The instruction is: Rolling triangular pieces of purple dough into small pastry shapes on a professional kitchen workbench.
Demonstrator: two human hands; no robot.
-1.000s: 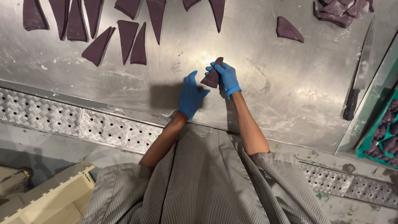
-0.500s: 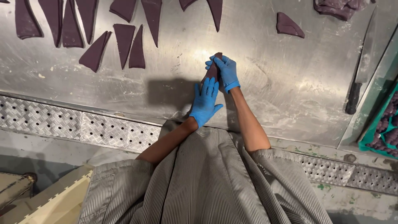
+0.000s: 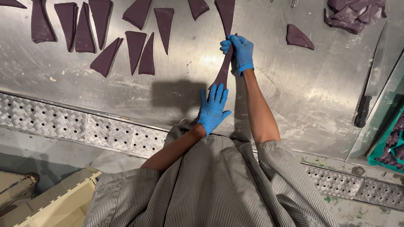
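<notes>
The right hand pinches a purple dough strip; the flat left hand pins its near end near the tabletop's front edge.

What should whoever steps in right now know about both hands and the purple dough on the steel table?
Left hand: blue glove, flat on the near tip of the dough strip, pinning it to the steel table.
Right hand: blue glove, grip closed on the far end of the strip, which runs thin between the two hands.
Cut triangles lie in rows at far left; one loose wedge and a scrap pile at far right. Knife lies at the right edge, untouched.
Done: many triangles cut and laid out. Left: this strip is not rolled; the triangles lie flat, unshaped.
</notes>
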